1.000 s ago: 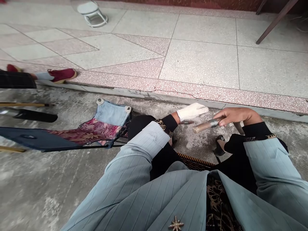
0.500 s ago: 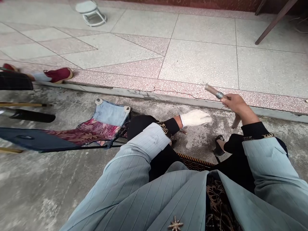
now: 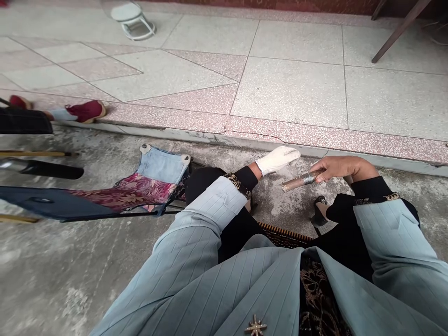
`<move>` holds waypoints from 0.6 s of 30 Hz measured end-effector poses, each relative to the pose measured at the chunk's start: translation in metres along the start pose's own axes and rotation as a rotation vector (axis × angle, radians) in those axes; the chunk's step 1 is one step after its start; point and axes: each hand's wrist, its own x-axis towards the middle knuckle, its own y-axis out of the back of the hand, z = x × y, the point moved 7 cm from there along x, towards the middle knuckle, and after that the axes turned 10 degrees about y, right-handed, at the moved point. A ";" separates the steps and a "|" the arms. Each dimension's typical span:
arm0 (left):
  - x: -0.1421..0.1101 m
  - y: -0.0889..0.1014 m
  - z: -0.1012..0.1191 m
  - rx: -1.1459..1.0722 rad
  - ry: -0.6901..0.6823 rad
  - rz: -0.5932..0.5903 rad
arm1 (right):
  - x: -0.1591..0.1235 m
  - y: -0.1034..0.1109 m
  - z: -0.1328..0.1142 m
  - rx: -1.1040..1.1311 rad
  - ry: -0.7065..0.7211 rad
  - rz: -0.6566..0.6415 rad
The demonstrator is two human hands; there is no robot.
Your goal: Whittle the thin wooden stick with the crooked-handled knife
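My right hand (image 3: 341, 168) is closed around a wooden-handled tool (image 3: 297, 182) with a metal band. The handle points left, low over the concrete floor (image 3: 280, 203). My left hand (image 3: 276, 159) wears a white glove. Its fingers lie stretched out together just left of the tool's tip, near the step edge. I cannot see whether anything is under that hand. Both arms are in pale blue striped sleeves with black embroidered cuffs.
A folding stool of denim and floral cloth (image 3: 154, 175) lies to the left. Sticks (image 3: 35, 153) and a dark blade (image 3: 45, 170) lie further left. Red shoes (image 3: 86, 111) sit on the tiled step (image 3: 280, 88). A black heeled shoe (image 3: 319, 212) is by my right knee.
My right hand swung the tool down from a raised position above the step to just over the concrete. The gloved left hand shifted slightly up and left.
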 end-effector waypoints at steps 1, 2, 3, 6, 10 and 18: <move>0.002 -0.001 -0.003 -0.045 0.025 -0.002 | -0.003 0.003 -0.006 0.035 0.027 0.046; 0.003 -0.003 -0.006 -0.091 0.049 -0.002 | -0.007 0.008 -0.011 0.069 0.053 0.121; 0.004 -0.005 -0.008 -0.135 0.067 -0.002 | -0.012 0.015 -0.016 0.108 0.083 0.225; 0.003 -0.013 -0.009 -0.177 0.077 -0.022 | -0.030 0.041 -0.022 0.258 0.173 0.629; -0.004 -0.035 0.000 0.060 -0.007 -0.185 | -0.047 0.063 -0.008 0.368 0.176 1.038; -0.008 -0.032 0.010 0.495 -0.115 -0.093 | -0.035 0.067 0.019 -0.502 -0.511 0.880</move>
